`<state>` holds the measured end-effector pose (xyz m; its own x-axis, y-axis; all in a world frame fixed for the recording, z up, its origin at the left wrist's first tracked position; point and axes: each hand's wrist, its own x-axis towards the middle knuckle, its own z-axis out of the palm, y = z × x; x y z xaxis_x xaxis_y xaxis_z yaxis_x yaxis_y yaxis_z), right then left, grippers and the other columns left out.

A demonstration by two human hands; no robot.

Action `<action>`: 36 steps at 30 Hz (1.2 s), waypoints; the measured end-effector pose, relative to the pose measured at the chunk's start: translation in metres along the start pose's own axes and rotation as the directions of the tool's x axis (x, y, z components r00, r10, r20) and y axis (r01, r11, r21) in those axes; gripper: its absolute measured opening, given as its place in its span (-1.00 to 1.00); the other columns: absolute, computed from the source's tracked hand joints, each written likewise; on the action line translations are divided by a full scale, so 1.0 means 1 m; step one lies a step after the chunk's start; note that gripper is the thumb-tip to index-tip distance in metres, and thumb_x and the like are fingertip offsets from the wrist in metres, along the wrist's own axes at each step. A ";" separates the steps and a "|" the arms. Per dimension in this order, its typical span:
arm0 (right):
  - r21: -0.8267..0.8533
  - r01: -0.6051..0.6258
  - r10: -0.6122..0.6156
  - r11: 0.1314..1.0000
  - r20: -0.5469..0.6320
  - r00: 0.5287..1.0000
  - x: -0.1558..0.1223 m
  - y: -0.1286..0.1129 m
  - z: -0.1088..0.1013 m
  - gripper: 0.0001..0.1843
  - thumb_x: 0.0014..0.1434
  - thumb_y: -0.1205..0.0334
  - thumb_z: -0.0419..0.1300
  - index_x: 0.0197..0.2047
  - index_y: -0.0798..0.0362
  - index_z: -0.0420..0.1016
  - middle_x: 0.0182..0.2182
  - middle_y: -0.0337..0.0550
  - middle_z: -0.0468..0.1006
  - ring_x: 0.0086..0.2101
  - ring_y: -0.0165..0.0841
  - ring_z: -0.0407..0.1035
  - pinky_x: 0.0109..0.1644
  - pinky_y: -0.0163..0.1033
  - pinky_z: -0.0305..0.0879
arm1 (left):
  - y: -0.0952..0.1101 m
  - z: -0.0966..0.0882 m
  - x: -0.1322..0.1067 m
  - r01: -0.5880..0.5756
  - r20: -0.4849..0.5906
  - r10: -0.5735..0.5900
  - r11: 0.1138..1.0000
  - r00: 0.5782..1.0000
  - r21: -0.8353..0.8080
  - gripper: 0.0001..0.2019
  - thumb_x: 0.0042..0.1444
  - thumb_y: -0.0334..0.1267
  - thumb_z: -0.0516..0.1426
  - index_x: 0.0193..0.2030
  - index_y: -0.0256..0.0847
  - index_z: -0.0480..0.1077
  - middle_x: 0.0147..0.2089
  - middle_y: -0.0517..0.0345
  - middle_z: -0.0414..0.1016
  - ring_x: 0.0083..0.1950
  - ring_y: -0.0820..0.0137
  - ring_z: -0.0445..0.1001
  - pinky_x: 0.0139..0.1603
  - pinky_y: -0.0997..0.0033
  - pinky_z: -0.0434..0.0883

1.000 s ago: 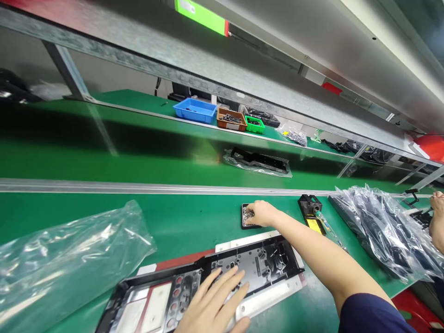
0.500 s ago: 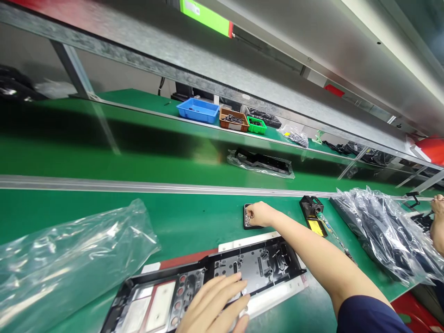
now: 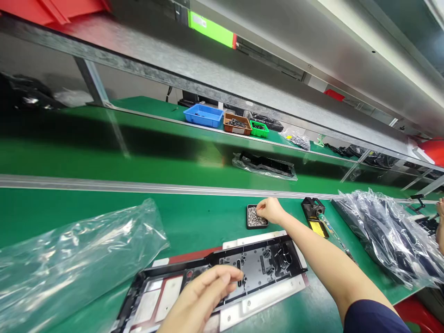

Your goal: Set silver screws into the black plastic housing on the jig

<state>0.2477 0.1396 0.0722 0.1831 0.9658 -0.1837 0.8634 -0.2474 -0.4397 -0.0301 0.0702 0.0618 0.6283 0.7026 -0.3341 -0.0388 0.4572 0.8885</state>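
Entry: our right hand [image 3: 272, 210], centre right of frame, fingertips pinched narrow over the right edge of the small black tray [image 3: 248, 217] of screws [image 3: 255, 216]; whether it holds a screw we cannot tell. Our left hand [image 3: 201, 296], lower centre, fingers curled close with thumb on forefinger, above the black panel [image 3: 258, 263] on the green bench [image 3: 194, 217].

We are counting two hands of our own, the left hand [image 3: 204, 296] and the right hand [image 3: 272, 210], plus one co-worker's hand [image 3: 441, 236]. We are seeing one screw tray [image 3: 250, 222] (its screws are too small to count), one black panel [image 3: 263, 263], three bins, namely a blue bin [image 3: 203, 114], a brown bin [image 3: 237, 124] and a green bin [image 3: 259, 128], and three big clear bags: the left bag [image 3: 76, 259], the right bag [image 3: 385, 231] and the belt bag [image 3: 265, 165].
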 end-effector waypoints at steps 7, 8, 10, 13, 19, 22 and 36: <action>0.444 0.355 -0.355 0.823 -0.086 0.931 -0.090 -0.035 -0.004 -0.70 0.27 0.85 0.29 -0.28 0.28 0.51 -0.41 -0.29 0.40 -0.41 -0.38 0.40 -0.35 -0.52 0.34 | 0.019 0.034 0.000 0.280 0.086 -0.280 0.785 0.956 -0.553 -0.65 0.22 -0.26 0.16 0.08 -0.40 0.52 0.17 -0.21 0.56 0.25 0.13 0.52 0.22 0.29 0.56; 0.480 0.411 -0.409 0.776 -0.113 0.905 -0.108 -0.041 -0.002 -0.65 0.18 0.90 0.27 -0.29 0.26 0.55 -0.39 -0.29 0.43 -0.42 -0.42 0.37 -0.39 -0.56 0.25 | 0.021 0.040 -0.001 0.297 0.118 -0.282 0.761 0.952 -0.578 -0.67 0.23 -0.29 0.15 0.06 -0.41 0.53 0.16 -0.22 0.56 0.23 0.12 0.53 0.21 0.28 0.57; 0.527 0.506 -0.507 0.683 -0.157 0.847 -0.138 -0.051 0.001 -0.56 0.06 0.94 0.27 -0.23 0.23 0.60 -0.29 -0.28 0.48 -0.35 -0.44 0.38 -0.29 -0.55 0.25 | 0.023 0.048 -0.005 0.323 0.173 -0.276 0.722 0.945 -0.612 -0.72 0.22 -0.33 0.17 0.02 -0.42 0.55 0.15 -0.23 0.57 0.22 0.13 0.54 0.18 0.32 0.58; 0.579 0.554 -0.573 0.598 -0.174 0.801 -0.166 -0.057 0.003 -0.75 0.30 0.72 0.24 -0.13 0.23 0.62 -0.16 -0.15 0.49 -0.18 -0.38 0.40 -0.08 -0.50 0.28 | 0.023 0.049 -0.012 0.368 0.233 -0.286 0.685 0.929 -0.628 -0.73 0.17 -0.34 0.25 -0.01 -0.42 0.57 0.15 -0.22 0.57 0.18 0.12 0.56 0.16 0.33 0.59; 0.589 0.553 -0.545 0.589 -0.215 0.810 -0.178 -0.050 0.004 -0.74 0.73 0.21 0.13 0.07 0.15 0.61 -0.11 -0.06 0.48 -0.11 -0.30 0.44 0.03 -0.34 0.38 | 0.010 0.037 -0.021 0.349 0.275 -0.217 0.641 0.937 -0.684 -0.69 0.13 -0.32 0.26 0.01 -0.37 0.57 0.17 -0.16 0.57 0.27 0.08 0.49 0.26 0.30 0.54; 0.606 0.557 -0.520 0.568 -0.259 0.814 -0.178 -0.048 0.007 -0.77 0.74 0.22 0.14 0.06 0.08 0.60 -0.15 -0.11 0.49 -0.15 -0.33 0.44 -0.03 -0.34 0.38 | 0.004 0.036 -0.023 0.318 0.270 -0.177 0.648 0.947 -0.692 -0.71 0.17 -0.35 0.22 0.03 -0.32 0.58 0.16 -0.11 0.58 0.27 0.10 0.50 0.29 0.26 0.52; 0.346 0.598 -0.582 0.723 -0.160 0.797 -0.178 -0.056 0.001 -0.73 0.77 0.21 -0.05 0.18 0.08 0.46 -0.14 -0.09 0.37 -0.23 -0.22 0.29 -0.20 -0.16 0.26 | 0.002 0.037 -0.027 0.344 0.255 -0.231 0.620 0.939 -0.705 -0.78 0.11 -0.29 0.32 -0.08 -0.10 0.63 0.12 0.12 0.62 0.20 0.23 0.56 0.22 0.37 0.54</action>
<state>0.1658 -0.0183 0.1284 -0.2815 0.9263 0.2505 0.5715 0.3716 -0.7317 -0.0185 0.0318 0.0840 0.7972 0.4151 -0.4384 -0.3561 0.9097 0.2138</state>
